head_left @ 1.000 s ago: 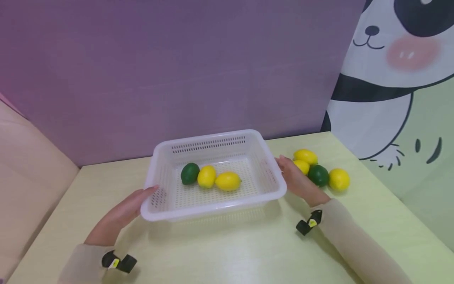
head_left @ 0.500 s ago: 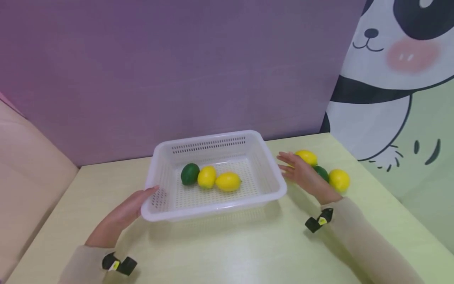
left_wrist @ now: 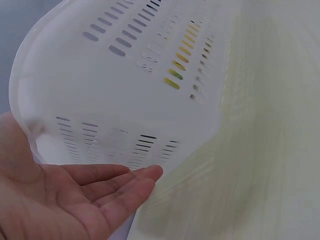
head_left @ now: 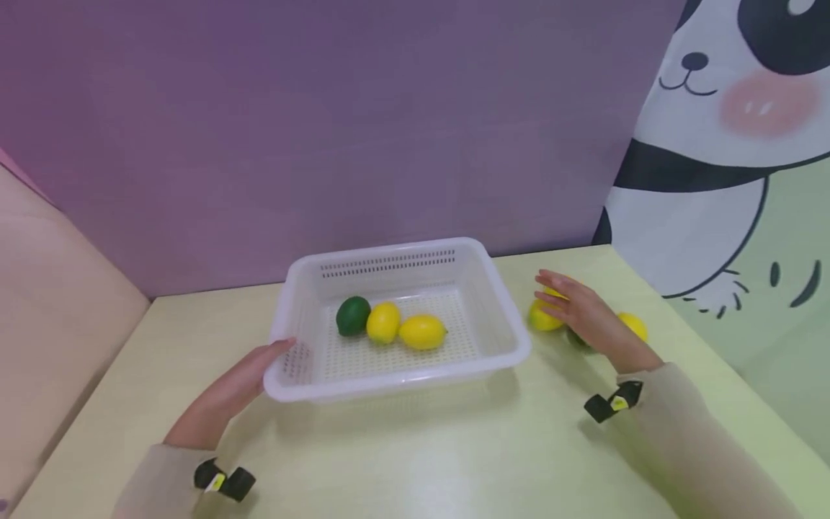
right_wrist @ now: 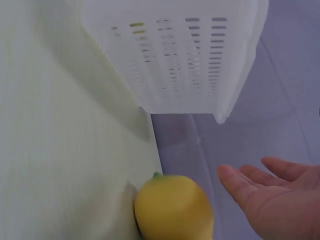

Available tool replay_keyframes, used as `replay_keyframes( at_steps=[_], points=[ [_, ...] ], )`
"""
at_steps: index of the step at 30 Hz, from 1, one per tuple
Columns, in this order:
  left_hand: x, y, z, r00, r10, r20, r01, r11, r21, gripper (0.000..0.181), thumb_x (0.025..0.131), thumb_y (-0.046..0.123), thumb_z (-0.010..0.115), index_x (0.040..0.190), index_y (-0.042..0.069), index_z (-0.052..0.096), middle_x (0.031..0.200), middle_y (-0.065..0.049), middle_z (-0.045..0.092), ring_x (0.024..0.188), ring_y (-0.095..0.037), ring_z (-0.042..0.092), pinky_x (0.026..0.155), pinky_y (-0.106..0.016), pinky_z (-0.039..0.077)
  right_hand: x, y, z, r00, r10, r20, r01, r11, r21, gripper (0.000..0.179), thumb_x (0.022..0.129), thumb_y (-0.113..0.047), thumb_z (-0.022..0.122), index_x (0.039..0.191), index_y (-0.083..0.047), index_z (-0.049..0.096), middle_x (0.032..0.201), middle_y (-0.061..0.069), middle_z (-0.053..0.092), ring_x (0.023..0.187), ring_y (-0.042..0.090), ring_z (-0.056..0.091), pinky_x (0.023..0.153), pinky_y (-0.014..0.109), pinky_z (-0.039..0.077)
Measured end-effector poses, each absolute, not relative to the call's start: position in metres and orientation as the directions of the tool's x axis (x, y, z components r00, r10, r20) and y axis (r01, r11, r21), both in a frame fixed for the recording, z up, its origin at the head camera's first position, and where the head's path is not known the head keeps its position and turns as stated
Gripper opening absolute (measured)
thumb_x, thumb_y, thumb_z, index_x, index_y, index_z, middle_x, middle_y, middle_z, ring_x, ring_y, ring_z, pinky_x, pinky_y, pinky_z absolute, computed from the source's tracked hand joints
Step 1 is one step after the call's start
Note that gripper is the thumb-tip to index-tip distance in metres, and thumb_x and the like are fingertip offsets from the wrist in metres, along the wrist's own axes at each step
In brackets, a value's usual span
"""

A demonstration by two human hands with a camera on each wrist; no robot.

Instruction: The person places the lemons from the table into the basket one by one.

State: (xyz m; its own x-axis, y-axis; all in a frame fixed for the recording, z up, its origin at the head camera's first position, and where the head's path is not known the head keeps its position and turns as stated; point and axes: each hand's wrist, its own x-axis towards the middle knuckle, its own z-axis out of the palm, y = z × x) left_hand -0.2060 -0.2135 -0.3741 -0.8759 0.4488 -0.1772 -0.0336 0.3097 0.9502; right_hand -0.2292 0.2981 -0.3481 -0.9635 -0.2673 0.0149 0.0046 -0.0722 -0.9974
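Observation:
A white perforated plastic basket [head_left: 405, 379] stands on the table, holding a dark green fruit [head_left: 353, 316] and two yellow lemons [head_left: 423, 332]. My left hand [head_left: 238, 383] grips its left side, thumb over the rim and fingers along the outer wall; those fingers [left_wrist: 107, 192] show under the basket in the left wrist view. To the right, my right hand [head_left: 591, 321] hovers over a small group of fruit, fingers extended and apart from the basket. A lemon [right_wrist: 172, 207] lies below it in the right wrist view. Another dark green fruit [head_left: 576, 339] is mostly hidden under the hand.
The pale wooden table [head_left: 415, 461] extends in front of the basket. Close behind it rises a purple wall panel [head_left: 376, 144], and a wall with a panda picture [head_left: 700, 223] borders the right side. One more lemon [head_left: 632, 326] shows beyond the right wrist.
My right hand has left the basket's right side and moved right, over the loose fruit. The left hand keeps its hold on the basket; the view has shifted slightly.

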Motion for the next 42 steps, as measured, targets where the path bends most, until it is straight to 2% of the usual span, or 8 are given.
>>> replay_keyframes(
  at_steps=[2, 4, 7, 10, 16, 25, 33, 42],
  points=[
    [-0.207, -0.212, -0.374, -0.876, 0.447, -0.180, -0.040, 0.304, 0.952, 0.062, 0.102, 0.042, 0.028, 0.144, -0.004, 0.027, 0.125, -0.028, 0.054, 0.104, -0.024, 0.061, 0.093, -0.037, 0.040, -0.229, 0.303, -0.345, -0.966, -0.257, 0.008, 0.003, -0.042, -0.999, 0.061, 0.101, -0.031, 0.042, 0.148, 0.001, 0.019, 0.126, -0.010, 0.046, 0.110, 0.001, 0.053, 0.095, 0.020, 0.043],
    [-0.207, -0.211, -0.374, -0.878, 0.442, -0.185, -0.047, 0.305, 0.951, 0.062, 0.102, 0.042, 0.028, 0.145, -0.003, 0.024, 0.126, -0.028, 0.052, 0.104, -0.024, 0.061, 0.092, -0.036, 0.041, -0.230, 0.308, -0.343, -0.970, -0.244, -0.018, 0.013, 0.024, -1.000, 0.066, 0.101, -0.032, 0.042, 0.148, 0.004, 0.013, 0.137, 0.001, 0.041, 0.115, 0.004, 0.051, 0.097, 0.020, 0.042],
    [-0.208, -0.211, -0.375, -0.884, 0.421, -0.205, -0.074, 0.305, 0.949, 0.063, 0.102, 0.042, 0.028, 0.145, -0.003, 0.023, 0.127, -0.029, 0.051, 0.106, -0.025, 0.060, 0.092, -0.036, 0.042, -0.230, 0.317, -0.340, -0.973, -0.222, -0.065, 0.036, 0.136, -0.990, 0.069, 0.101, -0.035, 0.040, 0.149, 0.002, 0.007, 0.153, 0.016, 0.019, 0.131, 0.020, 0.038, 0.104, 0.025, 0.036],
    [-0.208, -0.211, -0.376, -0.886, 0.413, -0.210, -0.083, 0.305, 0.949, 0.063, 0.102, 0.042, 0.028, 0.146, -0.002, 0.023, 0.128, -0.029, 0.051, 0.106, -0.025, 0.060, 0.092, -0.035, 0.042, -0.228, 0.326, -0.336, -0.978, -0.194, -0.082, 0.039, 0.216, -0.976, 0.069, 0.101, -0.038, 0.037, 0.150, 0.000, 0.005, 0.156, 0.021, 0.004, 0.138, 0.035, 0.020, 0.109, 0.034, 0.029],
    [-0.207, -0.212, -0.377, -0.879, 0.446, -0.170, -0.049, 0.271, 0.961, 0.062, 0.103, 0.039, 0.028, 0.144, -0.007, 0.024, 0.127, -0.030, 0.051, 0.103, -0.020, 0.061, 0.090, -0.033, 0.043, -0.222, 0.342, -0.335, -0.987, -0.135, -0.091, 0.043, 0.329, -0.944, 0.069, 0.101, -0.042, 0.035, 0.151, -0.004, 0.006, 0.157, 0.019, 0.003, 0.139, 0.038, 0.016, 0.110, 0.039, 0.024],
    [-0.206, -0.215, -0.376, -0.865, 0.485, -0.131, -0.006, 0.251, 0.968, 0.060, 0.103, 0.036, 0.027, 0.143, -0.010, 0.024, 0.124, -0.030, 0.053, 0.101, -0.017, 0.062, 0.089, -0.032, 0.044, -0.211, 0.364, -0.335, -0.992, -0.096, -0.078, 0.006, 0.594, -0.804, 0.074, 0.099, -0.047, 0.039, 0.151, -0.005, 0.007, 0.156, 0.022, 0.005, 0.135, 0.049, 0.016, 0.103, 0.068, 0.015],
    [-0.208, -0.214, -0.378, -0.868, 0.481, -0.126, -0.005, 0.246, 0.969, 0.061, 0.103, 0.038, 0.027, 0.144, -0.007, 0.022, 0.126, -0.030, 0.052, 0.104, -0.019, 0.061, 0.090, -0.034, 0.043, -0.210, 0.387, -0.337, -0.992, -0.045, -0.115, 0.058, 0.654, -0.754, 0.080, 0.097, -0.048, 0.042, 0.150, -0.002, 0.003, 0.153, 0.028, 0.005, 0.133, 0.053, 0.016, 0.100, 0.070, 0.016],
    [-0.207, -0.213, -0.379, -0.876, 0.462, -0.140, -0.023, 0.249, 0.968, 0.061, 0.103, 0.039, 0.026, 0.145, -0.006, 0.022, 0.127, -0.030, 0.050, 0.104, -0.019, 0.060, 0.092, -0.034, 0.040, -0.213, 0.402, -0.349, -0.971, 0.029, -0.238, 0.166, 0.798, -0.579, 0.097, 0.091, -0.056, 0.049, 0.147, 0.006, 0.001, 0.146, 0.040, 0.003, 0.128, 0.060, 0.014, 0.095, 0.071, 0.024]
  ],
)
